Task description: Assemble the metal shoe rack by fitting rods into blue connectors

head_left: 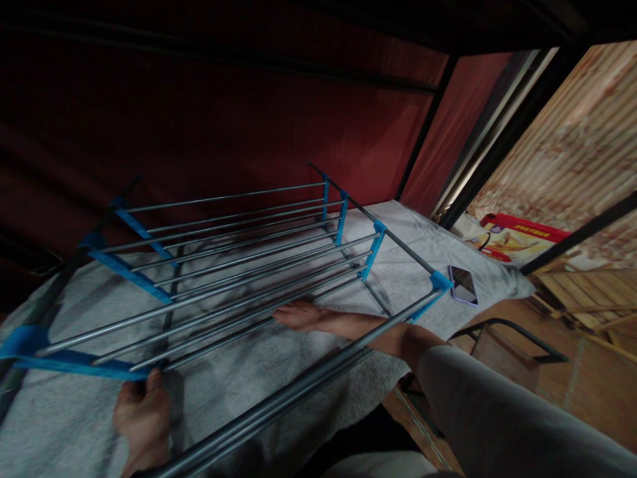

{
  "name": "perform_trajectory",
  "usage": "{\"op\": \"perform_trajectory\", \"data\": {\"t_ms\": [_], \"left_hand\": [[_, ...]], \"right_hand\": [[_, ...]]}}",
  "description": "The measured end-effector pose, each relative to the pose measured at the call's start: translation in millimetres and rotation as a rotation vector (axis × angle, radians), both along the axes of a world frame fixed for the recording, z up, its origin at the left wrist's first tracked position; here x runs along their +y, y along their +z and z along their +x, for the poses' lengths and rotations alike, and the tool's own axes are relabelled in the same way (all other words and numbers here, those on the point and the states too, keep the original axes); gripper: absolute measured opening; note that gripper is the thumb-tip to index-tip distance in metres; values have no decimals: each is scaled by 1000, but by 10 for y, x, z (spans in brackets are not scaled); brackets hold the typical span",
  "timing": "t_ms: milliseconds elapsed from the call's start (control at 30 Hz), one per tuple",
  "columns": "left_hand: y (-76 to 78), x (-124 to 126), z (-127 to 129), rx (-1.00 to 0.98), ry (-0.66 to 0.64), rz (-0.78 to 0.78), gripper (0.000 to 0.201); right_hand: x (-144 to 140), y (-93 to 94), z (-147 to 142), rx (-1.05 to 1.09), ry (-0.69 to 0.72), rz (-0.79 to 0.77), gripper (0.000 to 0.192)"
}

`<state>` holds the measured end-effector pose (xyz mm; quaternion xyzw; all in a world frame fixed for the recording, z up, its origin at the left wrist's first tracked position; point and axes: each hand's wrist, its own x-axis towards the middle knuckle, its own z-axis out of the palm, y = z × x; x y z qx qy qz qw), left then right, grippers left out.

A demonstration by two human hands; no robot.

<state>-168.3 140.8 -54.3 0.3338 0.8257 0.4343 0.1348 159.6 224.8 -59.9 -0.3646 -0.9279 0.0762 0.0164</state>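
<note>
Rack [249,279], left hand [144,413] in a pinch on blue bracket [84,366], right hand [298,315] (arm [371,330] outstretched) curled over rod [223,342].

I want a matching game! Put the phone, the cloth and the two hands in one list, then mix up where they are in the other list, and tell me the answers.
Things:
1. phone
2. left hand
3. cloth
4. right hand

Places:
A. spread out under the metal rods
B. near the middle of the picture, at a rod
C. lying at the right, beyond the rods' ends
D. at the end of a blue bracket

Right pairs: 1-C, 2-D, 3-A, 4-B
</note>
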Motion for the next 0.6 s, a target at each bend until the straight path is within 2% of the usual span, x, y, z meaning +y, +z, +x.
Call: {"op": "perform_trajectory", "data": {"t_ms": [200,433,600], "left_hand": [[-63,-17,-17,33,-38,35,21],[-41,-7,-10,58,-82,61,18],[-114,18,-47,116,-45,-7,21]], "right_hand": [[-11,37,17,-9,13,-8,24],[-7,15,49,-28,33,57,31],[34,10,57,-64,57,49,25]]}}
